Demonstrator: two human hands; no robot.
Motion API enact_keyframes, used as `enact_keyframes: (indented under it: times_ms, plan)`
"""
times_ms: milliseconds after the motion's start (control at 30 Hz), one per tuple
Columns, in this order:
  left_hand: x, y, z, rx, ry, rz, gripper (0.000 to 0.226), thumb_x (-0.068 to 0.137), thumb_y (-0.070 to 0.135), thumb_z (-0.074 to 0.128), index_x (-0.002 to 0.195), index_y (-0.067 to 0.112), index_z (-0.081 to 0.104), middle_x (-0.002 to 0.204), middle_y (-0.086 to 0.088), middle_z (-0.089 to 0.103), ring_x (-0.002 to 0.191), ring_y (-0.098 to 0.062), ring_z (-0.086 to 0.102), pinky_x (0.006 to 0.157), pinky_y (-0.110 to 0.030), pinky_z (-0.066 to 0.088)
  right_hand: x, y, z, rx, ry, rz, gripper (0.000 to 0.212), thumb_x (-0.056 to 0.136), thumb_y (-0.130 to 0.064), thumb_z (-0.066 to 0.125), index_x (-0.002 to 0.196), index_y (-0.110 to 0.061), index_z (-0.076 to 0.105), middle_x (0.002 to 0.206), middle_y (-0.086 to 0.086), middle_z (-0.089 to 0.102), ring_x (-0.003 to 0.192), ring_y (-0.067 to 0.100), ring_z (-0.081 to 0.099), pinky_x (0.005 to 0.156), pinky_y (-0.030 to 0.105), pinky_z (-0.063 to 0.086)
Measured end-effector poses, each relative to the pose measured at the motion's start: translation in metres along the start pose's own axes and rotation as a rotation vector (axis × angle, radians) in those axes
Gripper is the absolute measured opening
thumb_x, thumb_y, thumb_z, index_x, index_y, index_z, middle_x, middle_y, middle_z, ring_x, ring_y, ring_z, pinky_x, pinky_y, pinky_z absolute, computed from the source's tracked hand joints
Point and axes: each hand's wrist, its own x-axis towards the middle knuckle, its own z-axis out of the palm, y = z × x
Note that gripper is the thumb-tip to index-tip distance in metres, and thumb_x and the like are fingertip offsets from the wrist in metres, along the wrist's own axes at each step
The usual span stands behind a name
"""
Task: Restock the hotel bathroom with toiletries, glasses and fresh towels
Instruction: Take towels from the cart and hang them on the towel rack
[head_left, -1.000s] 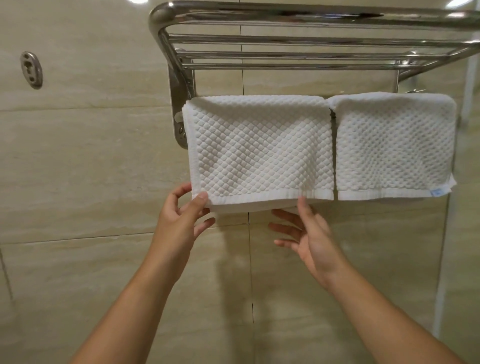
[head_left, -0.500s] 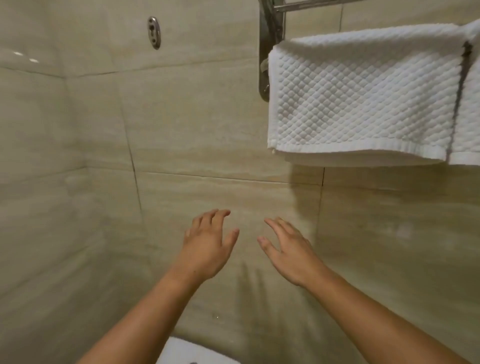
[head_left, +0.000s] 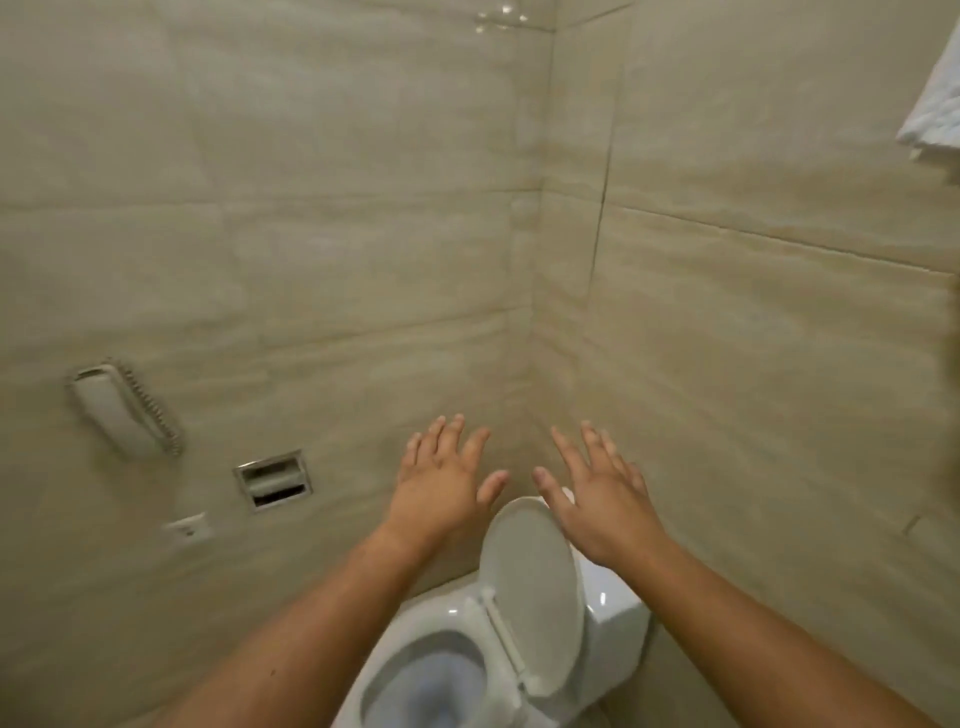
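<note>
I am in the corner of a bathroom with tan tile walls (head_left: 363, 218) all around me. Down below sits a white toilet (head_left: 467, 644) with its lid (head_left: 530, 587) standing up against the tank, so the bowl is open. On the wall to my left hangs a phone (head_left: 122, 410), low enough to reach from the seat. Just beside it is a little metal box set into the wall for the paper roll (head_left: 272, 480). It looks like there is paper in it, but it is blurry and I cannot be sure.

My left hand (head_left: 441, 486) and my right hand (head_left: 597, 501) are both out in front of me, over the toilet. The fingers are spread wide and flat. They hold nothing and touch nothing.

The towel (head_left: 935, 104) is far up at the right edge. I can only see its white corner hanging there, well apart from my hands. It hangs high so it stays dry and easy to grab.

My hands are empty because, I think, the towel part is done. I guess the next thing is to fetch more stuff, like soap or glasses. None of that shows here.
</note>
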Motion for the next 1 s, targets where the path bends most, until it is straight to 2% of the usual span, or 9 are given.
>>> enact_keyframes:
  times_ms: [200,333,500,567,700,767,867,1000]
  plan:
    - [-0.145,-0.072,-0.004,0.022,0.028,-0.3,0.07,0.103,0.067,0.029,0.163,0.031,0.023,0.173,-0.006,0.017,0.16,-0.025,0.007,0.128,-0.044,0.004,-0.059,-0.099,0.057,0.025,-0.188,-0.268,0.074,0.1,-0.072,0.018,0.165,-0.038,0.007,0.175,0.006,-0.006,0.161,0.024,-0.009,0.129,0.051,0.004]
    - [-0.237,-0.109,-0.017,0.071,0.032,-0.496,0.093,0.085,0.077,0.001,0.162,0.031,0.024,0.172,-0.005,0.019,0.159,-0.025,0.012,0.127,-0.045,0.01,-0.112,-0.176,0.075,0.038,-0.262,-0.497,0.074,0.1,-0.073,0.016,0.165,-0.039,0.003,0.174,0.003,-0.01,0.16,0.022,-0.012,0.129,0.05,0.001]
    - [-0.349,-0.147,-0.038,0.113,0.085,-0.676,0.097,0.082,0.076,-0.004,0.162,0.03,0.026,0.172,-0.006,0.021,0.159,-0.026,0.012,0.127,-0.045,0.008,-0.18,-0.259,0.091,0.059,-0.328,-0.709,0.085,0.09,-0.08,0.005,0.165,-0.039,0.004,0.174,0.004,-0.009,0.16,0.023,-0.013,0.129,0.051,0.001]
    - [-0.396,-0.158,-0.047,0.123,0.099,-0.747,0.092,0.087,0.076,0.0,0.162,0.03,0.025,0.172,-0.007,0.02,0.159,-0.026,0.011,0.127,-0.046,0.008,-0.211,-0.29,0.098,0.056,-0.338,-0.787,0.08,0.095,-0.077,0.01,0.165,-0.039,0.006,0.175,0.003,-0.008,0.16,0.023,-0.013,0.129,0.05,0.0]
    - [-0.502,-0.175,-0.058,0.1,0.141,-0.877,0.074,0.103,0.069,0.024,0.164,0.027,0.022,0.173,-0.007,0.015,0.16,-0.025,0.006,0.128,-0.047,0.004,-0.282,-0.355,0.114,0.052,-0.375,-0.9,0.074,0.1,-0.074,0.016,0.165,-0.04,0.006,0.175,0.004,-0.008,0.16,0.023,-0.012,0.128,0.049,-0.001]
    - [-0.562,-0.181,-0.065,0.077,0.146,-0.934,0.072,0.104,0.068,0.024,0.164,0.029,0.021,0.173,-0.007,0.014,0.16,-0.025,0.005,0.128,-0.046,0.005,-0.327,-0.387,0.123,0.054,-0.402,-0.954,0.077,0.097,-0.076,0.012,0.165,-0.04,0.006,0.175,0.004,-0.008,0.16,0.022,-0.011,0.128,0.049,0.0]
    - [-0.652,-0.19,-0.072,0.051,0.153,-1.02,0.07,0.104,0.066,0.025,0.164,0.03,0.02,0.172,-0.007,0.016,0.16,-0.026,0.006,0.128,-0.047,0.004,-0.404,-0.424,0.137,0.052,-0.436,-1.029,0.092,0.083,-0.082,-0.004,0.164,-0.041,0.006,0.175,0.004,-0.006,0.161,0.022,-0.008,0.128,0.049,0.002]
    - [-0.771,-0.202,-0.084,0.071,0.2,-1.154,0.069,0.104,0.066,0.023,0.163,0.031,0.02,0.172,-0.005,0.019,0.159,-0.024,0.007,0.129,-0.045,0.004,-0.505,-0.475,0.149,0.016,-0.503,-1.173,0.077,0.097,-0.076,0.011,0.165,-0.04,0.002,0.175,0.003,-0.009,0.16,0.023,-0.012,0.129,0.049,0.001]
